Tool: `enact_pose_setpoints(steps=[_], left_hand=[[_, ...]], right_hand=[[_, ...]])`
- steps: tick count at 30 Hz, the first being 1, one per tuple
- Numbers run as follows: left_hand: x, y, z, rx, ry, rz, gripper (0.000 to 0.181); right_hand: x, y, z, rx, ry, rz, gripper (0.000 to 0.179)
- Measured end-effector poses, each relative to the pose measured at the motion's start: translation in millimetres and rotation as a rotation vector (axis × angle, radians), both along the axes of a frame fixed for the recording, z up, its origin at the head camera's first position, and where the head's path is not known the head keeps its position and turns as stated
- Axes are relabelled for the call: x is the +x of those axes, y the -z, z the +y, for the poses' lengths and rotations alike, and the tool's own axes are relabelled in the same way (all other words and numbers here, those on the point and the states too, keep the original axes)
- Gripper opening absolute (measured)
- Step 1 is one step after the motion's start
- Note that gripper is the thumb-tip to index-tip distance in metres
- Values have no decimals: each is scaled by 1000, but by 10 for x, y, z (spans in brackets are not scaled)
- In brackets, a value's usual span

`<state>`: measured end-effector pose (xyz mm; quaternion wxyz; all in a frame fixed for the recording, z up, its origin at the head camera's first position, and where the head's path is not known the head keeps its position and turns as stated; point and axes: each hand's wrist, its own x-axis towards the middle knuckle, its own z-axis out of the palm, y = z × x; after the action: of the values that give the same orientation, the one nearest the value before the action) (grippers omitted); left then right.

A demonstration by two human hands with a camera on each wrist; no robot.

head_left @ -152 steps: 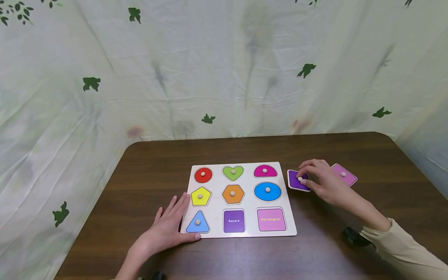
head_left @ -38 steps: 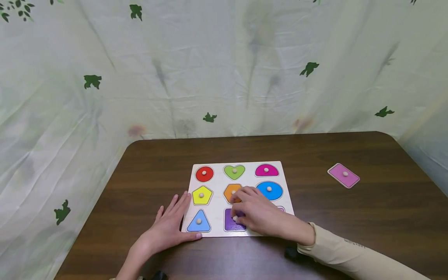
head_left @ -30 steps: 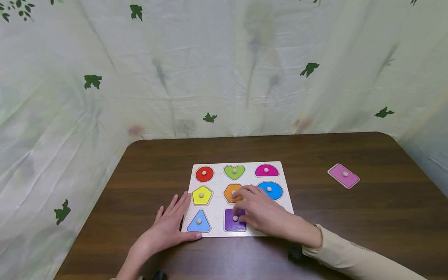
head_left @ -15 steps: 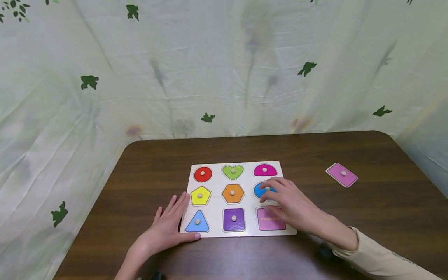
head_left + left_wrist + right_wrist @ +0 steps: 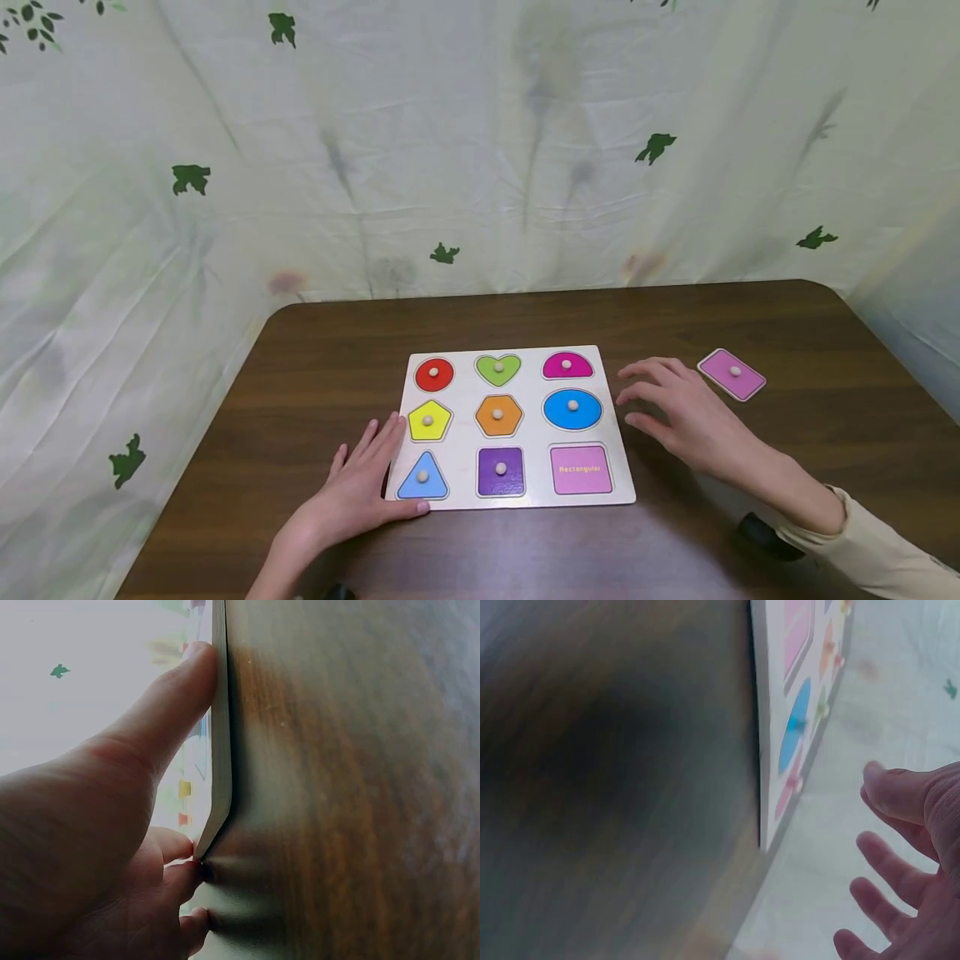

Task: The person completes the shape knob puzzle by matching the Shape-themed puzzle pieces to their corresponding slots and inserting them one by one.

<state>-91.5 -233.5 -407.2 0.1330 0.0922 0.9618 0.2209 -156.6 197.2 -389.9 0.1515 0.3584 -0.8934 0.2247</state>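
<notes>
A white shape puzzle board (image 5: pixel 461 442) lies flat on the table. My left hand (image 5: pixel 356 483) rests at its left edge, thumb on the near corner and fingertips along the side; the left wrist view shows the thumb (image 5: pixel 180 694) lying over the board's edge. My right hand (image 5: pixel 693 417) is in the air right of the board, fingers spread and nothing in them. Beyond it lies a pink rectangle piece (image 5: pixel 723 371) with a white knob. The purple square piece (image 5: pixel 491 483) sits in its slot. Beside it, the pink slot (image 5: pixel 581 479) shows the word "Rectangular".
Knobbed pieces fill the board's other slots, among them a red circle (image 5: pixel 427 382), a blue oval (image 5: pixel 558 414) and a light blue triangle (image 5: pixel 423 492). The brown table (image 5: pixel 337 350) ends at a pale leaf-patterned curtain (image 5: pixel 480 167).
My right hand carried the purple square from the table right of the board into its slot, let go of its knob, then moved right, off the board. My left hand stayed in place.
</notes>
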Motion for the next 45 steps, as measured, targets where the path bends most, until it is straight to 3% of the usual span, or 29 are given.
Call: enact_pose_setpoints(steps=[9,30,45], left_hand=[[-6,5,-4,1,0,-1,119],[-13,11,-7,-2,-6,-11,119],[-15,22,-8,7,-5,-9,119]], right_hand=[[-53,-86,311,5,44,49,29],[-187,-73,943,-67,251,-125,26],[-358,48,1293,-62,278,-194,25]])
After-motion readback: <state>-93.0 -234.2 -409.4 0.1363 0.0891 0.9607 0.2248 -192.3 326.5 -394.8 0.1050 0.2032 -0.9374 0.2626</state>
